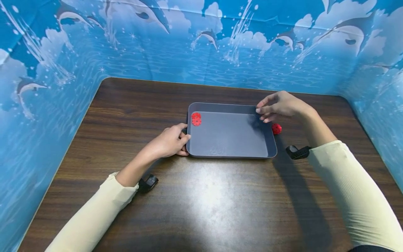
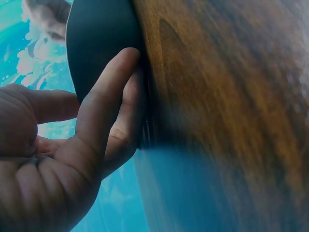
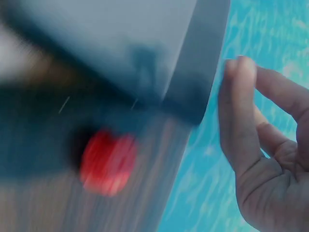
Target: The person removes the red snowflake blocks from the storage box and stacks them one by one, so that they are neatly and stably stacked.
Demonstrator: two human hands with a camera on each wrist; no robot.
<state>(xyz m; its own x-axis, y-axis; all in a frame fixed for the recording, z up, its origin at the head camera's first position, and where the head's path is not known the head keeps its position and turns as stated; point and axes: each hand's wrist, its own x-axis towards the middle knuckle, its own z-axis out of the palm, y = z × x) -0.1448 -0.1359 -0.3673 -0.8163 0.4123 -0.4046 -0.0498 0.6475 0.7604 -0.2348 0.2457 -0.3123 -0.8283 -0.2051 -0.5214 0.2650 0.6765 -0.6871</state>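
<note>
A shallow dark grey tray [image 1: 230, 136] lies on the wooden table. Two flat red notched discs [image 1: 196, 120] are inside it by the left wall. At the tray's left end, my left hand [image 1: 171, 140] grips the rim and side; in the left wrist view its fingertips [image 2: 129, 54] press against the outer wall. My right hand [image 1: 283, 104] hovers over the far right corner, fingers loosely bent with nothing seen between them. In the right wrist view its fingertips [image 3: 245, 65] stand apart from the tray. A rounded red notched piece [image 1: 276, 128] sits just outside the right wall.
The brown wooden table [image 1: 135, 217] spreads around the tray. A blue sheet with dolphins [image 1: 176, 52] rises along the back and both sides. Black straps with small devices are on the left wrist [image 1: 148, 183] and the right wrist [image 1: 298, 152].
</note>
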